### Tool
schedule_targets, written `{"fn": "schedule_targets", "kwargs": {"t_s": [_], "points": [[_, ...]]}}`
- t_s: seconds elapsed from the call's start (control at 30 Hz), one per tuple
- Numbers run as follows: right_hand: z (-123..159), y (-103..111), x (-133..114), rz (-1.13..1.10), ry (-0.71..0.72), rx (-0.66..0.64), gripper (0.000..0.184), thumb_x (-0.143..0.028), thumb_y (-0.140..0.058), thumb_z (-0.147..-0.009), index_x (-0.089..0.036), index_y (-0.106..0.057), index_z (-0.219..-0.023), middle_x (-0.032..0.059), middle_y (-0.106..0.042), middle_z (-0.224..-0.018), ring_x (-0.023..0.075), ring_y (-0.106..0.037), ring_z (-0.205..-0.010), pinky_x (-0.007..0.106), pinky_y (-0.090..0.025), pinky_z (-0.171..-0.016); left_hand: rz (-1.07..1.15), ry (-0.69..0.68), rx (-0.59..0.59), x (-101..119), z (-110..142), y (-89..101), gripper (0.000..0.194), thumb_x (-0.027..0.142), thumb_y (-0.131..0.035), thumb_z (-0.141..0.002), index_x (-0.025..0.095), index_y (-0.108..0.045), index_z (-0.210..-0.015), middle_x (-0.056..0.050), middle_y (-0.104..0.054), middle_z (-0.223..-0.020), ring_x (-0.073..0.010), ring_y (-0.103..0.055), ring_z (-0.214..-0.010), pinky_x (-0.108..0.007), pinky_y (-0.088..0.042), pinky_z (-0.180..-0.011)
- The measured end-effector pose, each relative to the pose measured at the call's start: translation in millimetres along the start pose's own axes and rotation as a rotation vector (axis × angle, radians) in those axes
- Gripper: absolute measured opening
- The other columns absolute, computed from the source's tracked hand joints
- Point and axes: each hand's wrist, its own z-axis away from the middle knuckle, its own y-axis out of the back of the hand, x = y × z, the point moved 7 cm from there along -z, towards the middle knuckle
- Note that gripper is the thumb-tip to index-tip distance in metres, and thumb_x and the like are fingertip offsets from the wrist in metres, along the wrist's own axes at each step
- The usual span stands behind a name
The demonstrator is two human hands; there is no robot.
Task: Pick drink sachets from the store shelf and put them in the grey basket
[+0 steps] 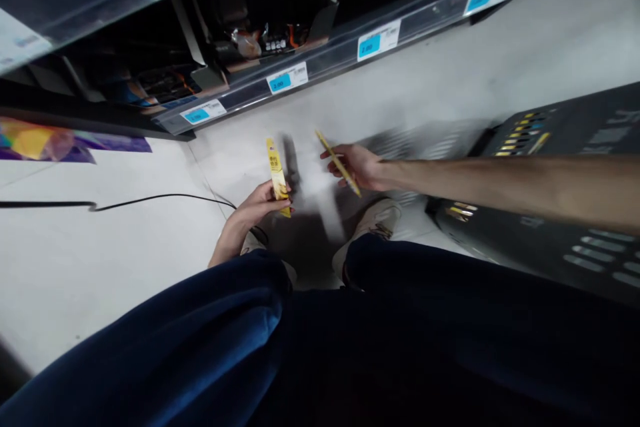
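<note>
Your left hand (256,204) pinched the yellow packet (275,170) low, your right hand (364,167) gripped the slim yellow item (329,149), both above the floor (145,247); a loosened fingertip hold could have dropped either.

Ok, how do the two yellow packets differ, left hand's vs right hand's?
Left packet shows its broad printed face; right packet looks nearly edge-on. Left packet is gripped toward its near end, right packet around its middle. Left packet slants slightly in view, right packet much more. Both: slim, yellow, held in one hand.
</note>
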Motion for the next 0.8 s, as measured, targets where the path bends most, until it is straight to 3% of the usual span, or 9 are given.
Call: {"fn": "schedule_targets", "kwargs": {"t_s": [0.07, 0.13, 0.27, 0.37, 0.5, 0.63, 0.77, 0.8], "points": [[2, -3, 4, 0.047, -0.029, -0.020, 0.005, -0.021, -0.059, -0.084, -0.018, -0.055, -0.086, 0.0019, -0.059, -0.066, 0.0132, -0.054, -0.054, 0.023, -0.048, -0.046, -0.011, -0.032, 0.057, 0, -3, 1.5, 0.040, 0.023, -0.083, -0.064, 0.015, -0.059, -0.095, 0.000, -0.063, -0.083, -0.0150, -0.066, -0.075, -0.031, -0.056, -0.074], [4, -7, 7, 0.088, -0.044, -0.055, 0.018, -0.011, -0.065, -0.078, -0.017, -0.054, -0.090, 0.0011, -0.061, -0.069, 0.0131, -0.058, -0.059, 0.026, -0.053, -0.054, -0.016, -0.037, 0.068, 1, -4, -0.3, 0.038, 0.027, -0.082, -0.067, 0.014, -0.061, -0.096, -0.003, -0.065, -0.090, -0.0167, -0.066, -0.081, -0.032, -0.056, -0.076], [7, -10, 8, 0.066, -0.029, -0.099, 0.023, -0.007, -0.067, -0.080, -0.013, -0.051, -0.095, 0.0016, -0.063, -0.074, 0.0123, -0.061, -0.066, 0.030, -0.056, -0.064, 0.003, 0.013, 0.029, 3, -2, -7.4, 0.041, 0.040, -0.072, -0.078, 0.014, -0.062, -0.108, -0.013, -0.066, -0.111, -0.0216, -0.066, -0.095, -0.034, -0.056, -0.079], [4, -10, 6, 0.031, 0.010, -0.128, 0.021, -0.007, -0.066, -0.081, -0.014, -0.050, -0.091, 0.0022, -0.064, -0.078, 0.0132, -0.062, -0.068, 0.036, -0.058, -0.066, 0.025, 0.043, 0.039, 4, 0, -8.3, 0.044, 0.043, -0.069, -0.081, 0.014, -0.063, -0.113, -0.015, -0.067, -0.113, -0.0225, -0.066, -0.097, -0.035, -0.056, -0.078], [-1, -5, 8, 0.059, 0.028, -0.101, 0.024, -0.014, -0.072, -0.077, -0.017, -0.051, -0.088, 0.0003, -0.062, -0.076, 0.0127, -0.060, -0.067, 0.034, -0.056, -0.065, 0.037, 0.055, 0.047, 1, -4, -5.2, 0.047, 0.047, -0.067, -0.081, 0.015, -0.065, -0.115, -0.014, -0.069, -0.110, -0.0231, -0.066, -0.096, -0.035, -0.055, -0.077], [11, -9, -4, 0.171, 0.231, -0.052, 0.034, -0.027, -0.085, -0.058, -0.020, -0.054, -0.069, -0.0031, -0.056, -0.065, 0.0113, -0.054, -0.062, 0.025, -0.050, -0.061, -0.093, -0.039, 0.093, 5, 3, -2.7, 0.042, 0.051, -0.070, -0.077, 0.014, -0.073, -0.097, -0.011, -0.073, -0.096, -0.0207, -0.066, -0.088, -0.031, -0.050, -0.080], [16, -29, 0, 0.130, 0.297, -0.215, 0.031, -0.045, -0.083, -0.052, -0.029, -0.060, -0.066, -0.0025, -0.060, -0.062, 0.0216, -0.061, -0.057, 0.041, -0.053, -0.061, -0.127, -0.057, 0.147, 7, 12, -4.8, 0.047, 0.057, -0.073, -0.070, 0.014, -0.076, -0.088, -0.008, -0.072, -0.081, -0.0190, -0.063, -0.072, -0.030, -0.047, -0.069], [10, -30, -1, 0.118, 0.336, -0.206, 0.031, -0.049, -0.081, -0.050, -0.032, -0.061, -0.067, -0.0026, -0.059, -0.059, 0.0249, -0.062, -0.055, 0.045, -0.052, -0.059, -0.104, -0.080, 0.164, 9, 11, -4.0, 0.047, 0.058, -0.073, -0.069, 0.014, -0.075, -0.088, -0.008, -0.071, -0.080, -0.0188, -0.063, -0.071, -0.030, -0.047, -0.069]]}}
